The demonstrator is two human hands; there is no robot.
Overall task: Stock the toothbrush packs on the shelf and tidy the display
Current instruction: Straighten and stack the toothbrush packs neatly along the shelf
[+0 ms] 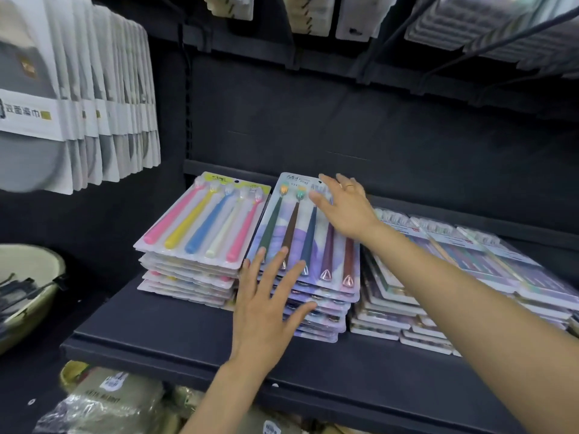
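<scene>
Three stacks of toothbrush packs lie on a dark shelf point(156, 327). The left stack point(200, 227) shows pink, yellow and blue brushes. On top of the middle stack point(300, 233) lies a purple-backed pack of dark brushes. My right hand point(344, 208) lies flat on that pack's far right corner, fingers spread. At the near left edge of the same stack, my left hand point(266, 296) rests with fingers spread and its fingertips on the top pack. The right stack point(470, 264) is wider and fans out unevenly.
White hanging packs point(78, 98) fill the upper left, and more packs hang on hooks point(488, 29) above. A pale green bowl point(28, 296) sits at the left edge. Bagged goods point(119, 402) lie on the shelf below.
</scene>
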